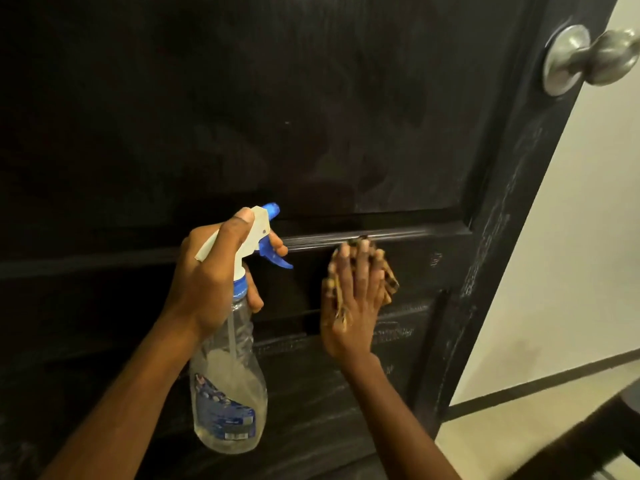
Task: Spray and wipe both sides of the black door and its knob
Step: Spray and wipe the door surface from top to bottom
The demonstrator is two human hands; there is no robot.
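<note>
The black panelled door [311, 116] fills most of the view, with streaky wet marks on its lower panel and right stile. Its silver knob [588, 57] sits at the top right. My left hand [211, 282] grips the neck of a clear spray bottle [228, 386] with a white and blue trigger head, one finger on the trigger, nozzle facing the door. My right hand [353, 306] lies flat with straight fingers, pressing a brown patterned cloth [389, 280] against the door's middle rail.
Right of the door's edge is a cream wall [571, 271] with a dark baseboard [540, 386] and pale floor below. A dark object's edge [588, 441] crosses the bottom right corner.
</note>
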